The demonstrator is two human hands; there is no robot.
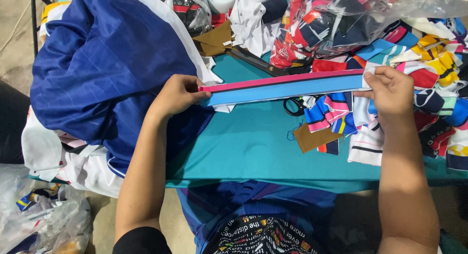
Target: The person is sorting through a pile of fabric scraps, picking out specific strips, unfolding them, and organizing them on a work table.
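Left hand (178,94) and right hand (390,90) pinching fabric strip (287,86) ends, stretched taut

My scissors (294,106) lie mostly hidden under the blue strip (287,88); only the black handles show. Beside them, the clear bag (351,15) runs off the top edge.

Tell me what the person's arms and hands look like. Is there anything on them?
Both arms are bare from the hands up past the elbows. The left hand and right hand wear no gloves, and no rings, watch or bracelets show. At the bottom edge, a short black sleeve covers the top of the left arm. The right arm's sleeve is out of view.
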